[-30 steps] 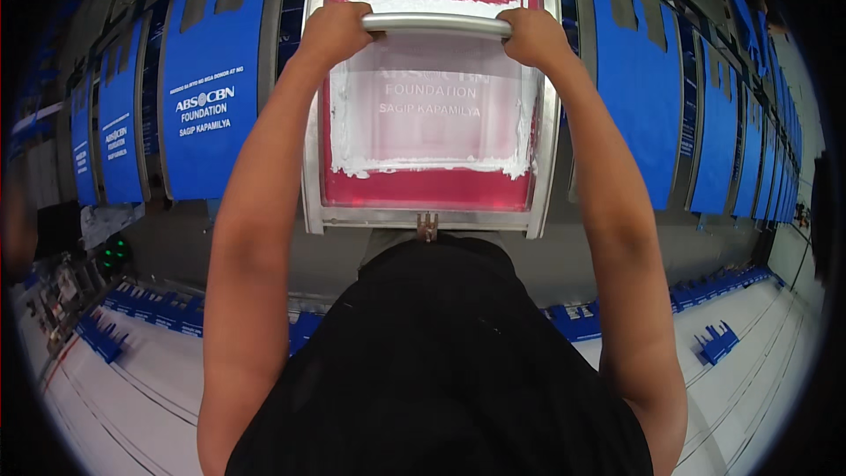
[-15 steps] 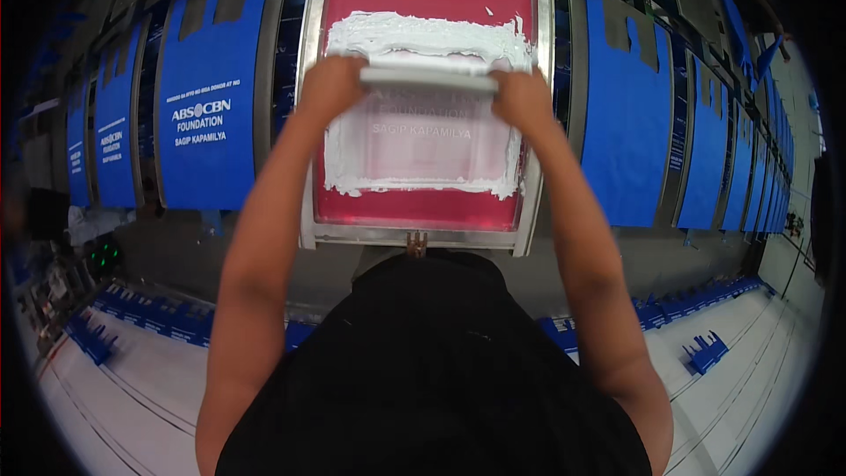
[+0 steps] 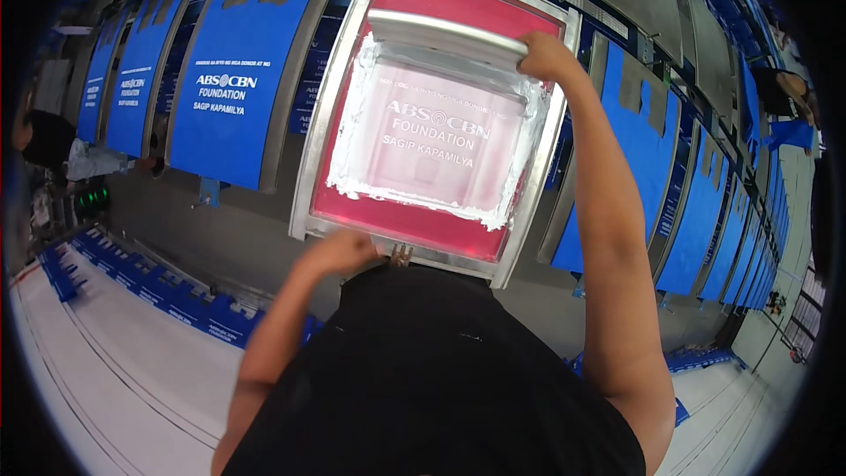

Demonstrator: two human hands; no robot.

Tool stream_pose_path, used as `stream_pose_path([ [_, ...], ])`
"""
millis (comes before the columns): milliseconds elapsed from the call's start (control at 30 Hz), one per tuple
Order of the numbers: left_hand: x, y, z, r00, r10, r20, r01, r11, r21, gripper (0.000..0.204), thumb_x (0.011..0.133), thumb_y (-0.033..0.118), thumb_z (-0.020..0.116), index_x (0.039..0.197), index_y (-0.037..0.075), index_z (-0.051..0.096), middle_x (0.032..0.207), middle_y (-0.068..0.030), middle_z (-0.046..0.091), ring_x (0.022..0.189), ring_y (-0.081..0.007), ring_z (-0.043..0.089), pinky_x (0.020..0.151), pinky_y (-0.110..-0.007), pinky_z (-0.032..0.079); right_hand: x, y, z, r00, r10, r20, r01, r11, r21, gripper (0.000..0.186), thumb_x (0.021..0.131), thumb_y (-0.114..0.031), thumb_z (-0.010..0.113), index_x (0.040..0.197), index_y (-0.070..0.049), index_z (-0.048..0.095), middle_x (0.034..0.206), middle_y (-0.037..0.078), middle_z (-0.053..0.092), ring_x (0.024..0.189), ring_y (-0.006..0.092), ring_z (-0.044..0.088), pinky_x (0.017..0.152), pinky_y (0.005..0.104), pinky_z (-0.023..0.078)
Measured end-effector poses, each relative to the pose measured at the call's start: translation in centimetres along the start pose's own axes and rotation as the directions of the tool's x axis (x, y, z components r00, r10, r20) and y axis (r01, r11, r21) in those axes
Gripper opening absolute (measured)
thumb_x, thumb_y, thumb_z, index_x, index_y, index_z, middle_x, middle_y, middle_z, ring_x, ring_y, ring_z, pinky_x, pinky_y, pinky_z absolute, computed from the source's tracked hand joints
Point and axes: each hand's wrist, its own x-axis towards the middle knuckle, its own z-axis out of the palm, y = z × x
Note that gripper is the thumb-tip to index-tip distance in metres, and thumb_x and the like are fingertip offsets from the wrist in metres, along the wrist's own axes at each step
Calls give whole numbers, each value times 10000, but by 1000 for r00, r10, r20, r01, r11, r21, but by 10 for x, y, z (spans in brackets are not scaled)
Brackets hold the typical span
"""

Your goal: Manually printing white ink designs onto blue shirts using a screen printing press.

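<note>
The right arm (image 3: 619, 247) stretches forward, elbow slightly bent, its right hand (image 3: 546, 58) closed in a grip; the left arm (image 3: 280, 322) folds nearer, its blurred left hand (image 3: 342, 253) low before the waist, seemingly curled.

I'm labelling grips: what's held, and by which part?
The right hand holds the metal squeegee by its right end; whether the left hand holds anything is unclear.

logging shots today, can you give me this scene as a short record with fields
right hand: closed on the right end of the silver bar
left hand: off the bar, blurred, by the near left part of the metal frame; contact unclear
bar: slanted across the upper screen, left end higher in the picture
screen: red, with a pale lettered window
white paste: smeared around the window
surroundings: blue pieces in rows on both sides of the frame
</note>
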Motion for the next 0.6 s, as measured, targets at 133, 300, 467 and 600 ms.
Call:
stream_pose_path([
  [133, 27, -52, 119, 995, 77, -61, -96, 875, -474, 432, 898, 427, 632, 871, -3, 658, 714, -56, 613, 676, -146, 551, 648, -319, 452, 7, -30, -12, 969, -26, 246, 5, 996, 85, 548, 601, -221, 748, 1121, -70, 663, 1093, 194, 654, 1026, 344, 619, 910, 401, 485],
  [300, 24, -39, 116, 970, 241, 10, -131, 560, -818, 344, 944, 346, 605, 844, 19, 644, 715, 62, 506, 712, -27, 440, 624, -226, 386, 13, -63, 1, 997, -55, 63, 56, 998, -21, 525, 649, -155, 660, 1171, -104, 642, 1103, 176, 655, 1034, 354, 609, 907, 420, 483],
  [467, 6, -20, 102, 937, 344, -65, -283, 636, -718, 349, 980, 339, 537, 857, 38, 664, 712, 19, 592, 644, -61, 513, 588, -212, 419, -20, -80, 0, 999, 23, -29, -24, 999, -34, 538, 649, -119, 590, 1183, -157, 646, 1100, 129, 668, 1034, 318, 624, 881, 420, 501],
  [600, 6, -21, 102, 962, 273, -27, -203, 645, -736, 408, 981, 368, 521, 811, 22, 654, 655, 21, 560, 609, -57, 494, 575, -222, 421, -100, -136, 18, 995, 86, 54, -86, 996, 0, 514, 656, -101, 599, 1161, -176, 658, 1096, 107, 674, 1048, 283, 622, 890, 398, 502],
])
